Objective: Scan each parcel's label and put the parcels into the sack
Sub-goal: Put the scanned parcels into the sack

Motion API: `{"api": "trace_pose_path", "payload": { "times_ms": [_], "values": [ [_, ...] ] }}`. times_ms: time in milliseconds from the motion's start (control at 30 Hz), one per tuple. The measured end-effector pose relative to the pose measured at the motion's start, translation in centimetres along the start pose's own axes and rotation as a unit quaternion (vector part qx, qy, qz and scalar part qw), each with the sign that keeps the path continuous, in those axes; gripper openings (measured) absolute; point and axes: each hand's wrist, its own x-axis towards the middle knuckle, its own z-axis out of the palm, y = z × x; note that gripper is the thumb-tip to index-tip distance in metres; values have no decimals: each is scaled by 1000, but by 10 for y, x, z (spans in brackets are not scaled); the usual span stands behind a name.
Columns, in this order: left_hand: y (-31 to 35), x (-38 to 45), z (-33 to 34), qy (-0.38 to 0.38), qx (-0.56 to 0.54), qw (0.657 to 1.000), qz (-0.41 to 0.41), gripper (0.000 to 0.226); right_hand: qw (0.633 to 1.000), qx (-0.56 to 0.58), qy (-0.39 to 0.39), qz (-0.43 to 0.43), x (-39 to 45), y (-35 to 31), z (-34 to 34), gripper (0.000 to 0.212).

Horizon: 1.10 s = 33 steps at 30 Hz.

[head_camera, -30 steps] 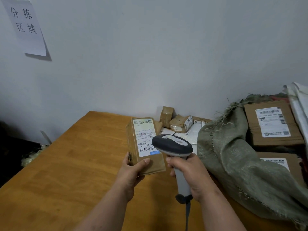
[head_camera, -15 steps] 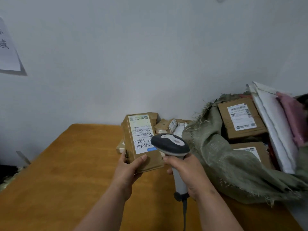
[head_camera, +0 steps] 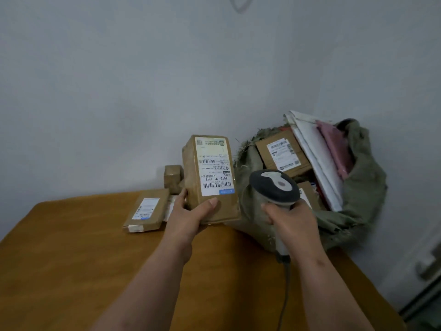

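a person's left hand [head_camera: 191, 217] grips a tall brown parcel [head_camera: 211, 180] by its lower end, thumb pressed on the front below the label [head_camera: 213, 166], fingers wrapped round the left edge. the parcel stands upright in the air above the worktop [head_camera: 71, 259], long axis near vertical, label facing the camera. the right hand [head_camera: 292, 223] is clamped round the handle of a scanner [head_camera: 274, 187], whose head sits just right of the parcel and level with its lower half, pointing away from the camera more than at the label; whether a beam falls on the barcode cannot be told.

the sack [head_camera: 358, 199] lies open on the right, just behind and beyond the scanner, so the parcel's way in runs rightward past the right hand. the left hand is the one that carries it; the sack mouth is nearer the right. inside show two labelled brown boxes [head_camera: 282, 152], white mailers [head_camera: 315, 158] and a pink packet [head_camera: 336, 149], filling much of the opening.

waiting on the worktop to the left are a flat parcel [head_camera: 146, 212] and a small box [head_camera: 173, 179] against the wall.
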Motion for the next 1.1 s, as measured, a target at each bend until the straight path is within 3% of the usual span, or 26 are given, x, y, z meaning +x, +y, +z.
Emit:
{"api": "trace_pose_path", "payload": {
  "times_ms": [133,300,500,600,733,833,933,1033,1100],
  "values": [
    [12,3,43,-27,21,999,14,118,1000,16,20,-11,20,11,-38,22],
    [24,12,102,-43,57,997,23,123,994,41,-77,69,46,33,-72,42],
    [32,40,170,8,33,999,-10,100,981,148,-93,88,79,57,-101,23],
    [31,58,203,41,-1,999,-9,86,962,226,-116,99,90,63,-116,39],
    [18,77,239,49,-20,998,-30,109,942,259,-197,83,97,69,-129,63],
    [3,79,250,14,121,992,-44,108,941,254,-216,51,106,69,-132,64],
    [-13,83,242,30,393,917,-58,85,945,265,-184,49,118,66,-135,59],
    [-7,85,234,6,476,879,-29,60,946,278,-159,59,126,66,-132,66],
    [0,82,232,-16,515,857,13,42,948,270,-155,66,128,68,-126,57]
  ]
}}
